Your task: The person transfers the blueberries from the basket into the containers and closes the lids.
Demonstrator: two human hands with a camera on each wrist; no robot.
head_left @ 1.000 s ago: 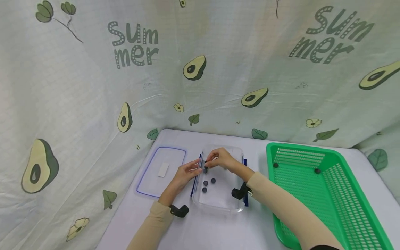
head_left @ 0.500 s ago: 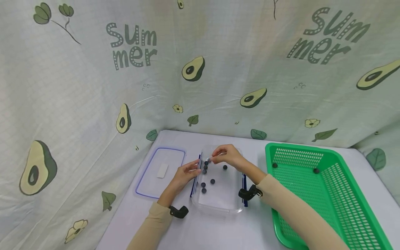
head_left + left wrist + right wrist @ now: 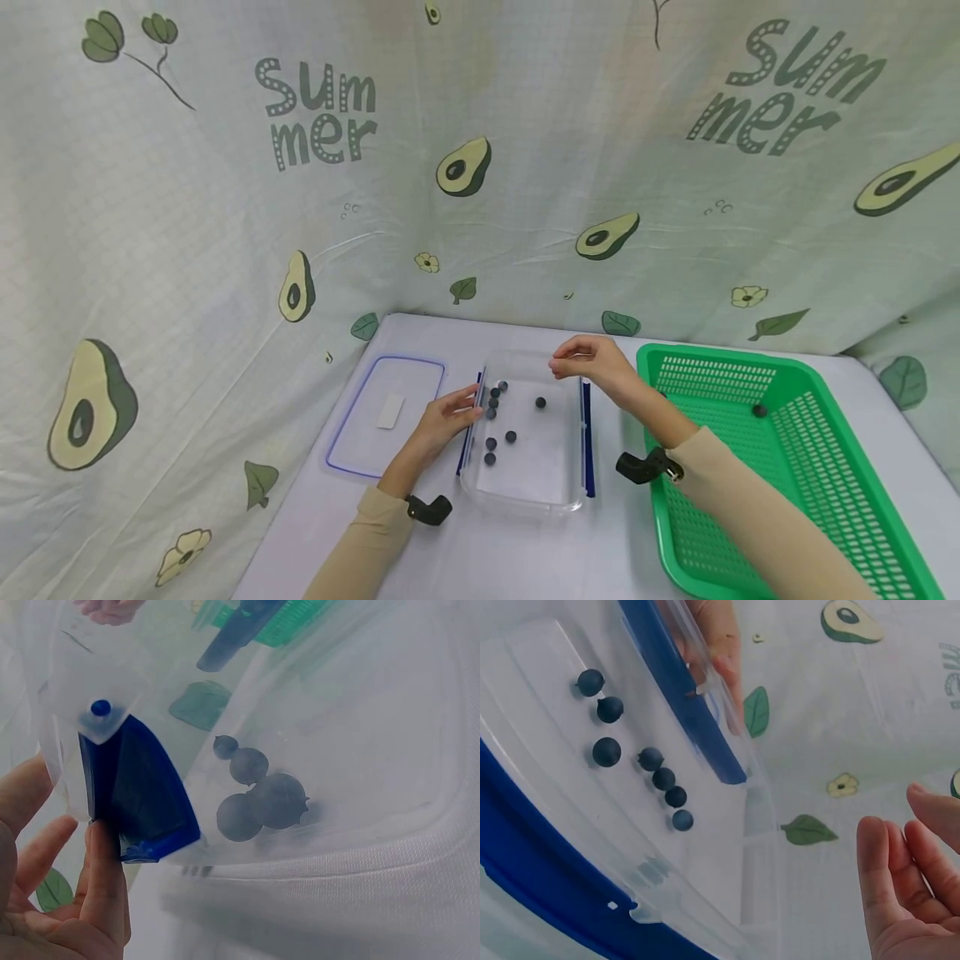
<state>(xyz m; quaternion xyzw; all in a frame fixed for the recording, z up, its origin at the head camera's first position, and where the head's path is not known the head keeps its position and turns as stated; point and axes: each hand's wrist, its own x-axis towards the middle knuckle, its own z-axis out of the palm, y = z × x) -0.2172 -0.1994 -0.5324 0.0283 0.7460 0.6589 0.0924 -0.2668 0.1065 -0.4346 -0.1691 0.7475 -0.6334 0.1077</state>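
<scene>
In the head view, a clear plastic container (image 3: 536,483) with blue side latches holds several blueberries (image 3: 511,437). Along its left wall several of them form a short row (image 3: 664,779). My left hand (image 3: 442,421) is at that wall; in the left wrist view its fairly straight fingers (image 3: 105,885) touch the hanging blue latch (image 3: 157,791). My right hand (image 3: 592,362) hovers above the container's far right corner, fingers loosely bent. Its thumb and fingertips stand apart with nothing between them in the right wrist view.
Left of the container lies a clear lid (image 3: 352,425) with a blue rim and a white patch. A green basket (image 3: 660,533) stands on the right, with dark round berries (image 3: 760,411) inside. A printed curtain (image 3: 525,208) hangs behind the table.
My right hand has let go of a blueberry at the far end of the row, then risen and moved right, towards the basket. The left hand has stayed at the container.
</scene>
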